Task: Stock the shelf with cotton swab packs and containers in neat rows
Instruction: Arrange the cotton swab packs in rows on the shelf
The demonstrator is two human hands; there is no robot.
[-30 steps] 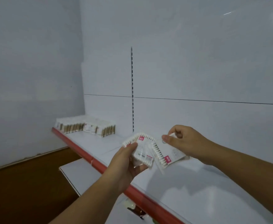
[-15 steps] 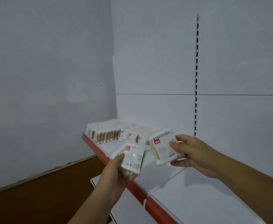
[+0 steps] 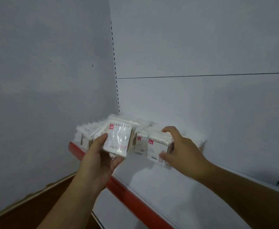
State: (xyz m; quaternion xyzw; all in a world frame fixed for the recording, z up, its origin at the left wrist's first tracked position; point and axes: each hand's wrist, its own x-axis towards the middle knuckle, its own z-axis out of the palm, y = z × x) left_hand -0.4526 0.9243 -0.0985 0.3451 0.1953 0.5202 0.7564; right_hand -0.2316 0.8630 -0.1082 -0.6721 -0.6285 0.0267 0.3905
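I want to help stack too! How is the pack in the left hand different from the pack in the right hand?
The left hand's pack is held up in front of the stocked row; the right hand's pack is lower, near the shelf. The left hand grips from below, the right hand from the side. Both have red corner labels.

We see only bare skin: the left forearm [image 3: 72,200] enters from the lower left of the frame and the right forearm [image 3: 244,184] from the lower right. Each is uncovered to the frame edge, and the left hand [image 3: 100,161] and right hand [image 3: 183,151] are bare too.
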